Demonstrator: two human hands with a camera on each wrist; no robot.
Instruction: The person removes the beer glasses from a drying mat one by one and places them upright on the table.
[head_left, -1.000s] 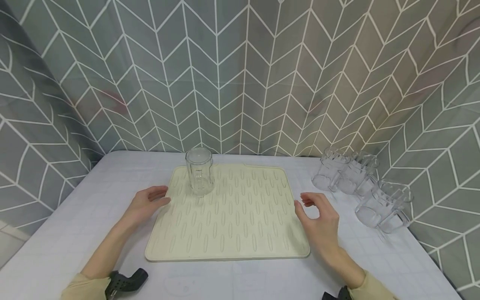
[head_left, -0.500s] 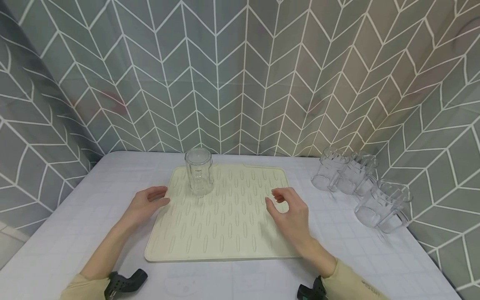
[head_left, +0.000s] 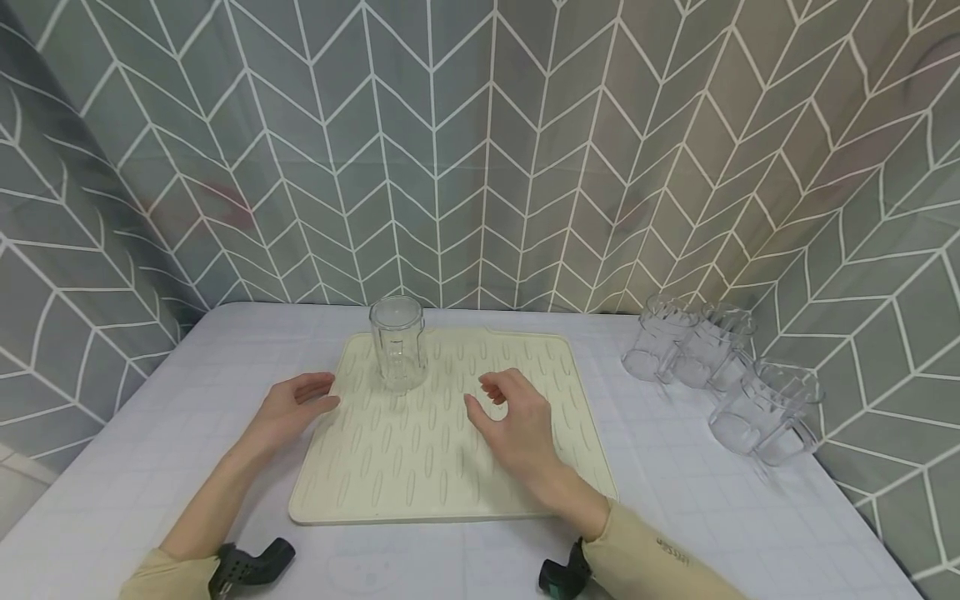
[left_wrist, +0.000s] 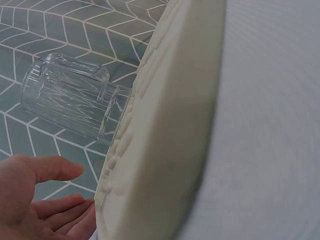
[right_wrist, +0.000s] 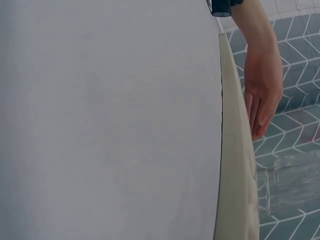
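Note:
A clear glass mug (head_left: 399, 346) stands on the back left part of a cream ribbed mat (head_left: 450, 467); whether its mouth faces up or down I cannot tell. My left hand (head_left: 295, 410) stays at the mat's left edge, its thumb and fingers apart, with nothing in it. In the left wrist view the glass mug (left_wrist: 70, 97) shows its handle, clear of my left hand (left_wrist: 45, 195). Over the middle of the mat, my right hand (head_left: 517, 421) has its fingers loosely bent and holds nothing. The right wrist view shows my left hand (right_wrist: 263, 82) beside the mat.
Three more clear glass mugs stand on the white cloth at the right: one at the back (head_left: 652, 337), one beside it (head_left: 708, 346) and one nearer (head_left: 757, 408). A patterned grey curtain (head_left: 465, 150) borders the table's back and sides.
My right hand has moved left, from the mat's right edge to over its middle, its fingers still loosely bent. The left hand and the mugs have stayed in place.

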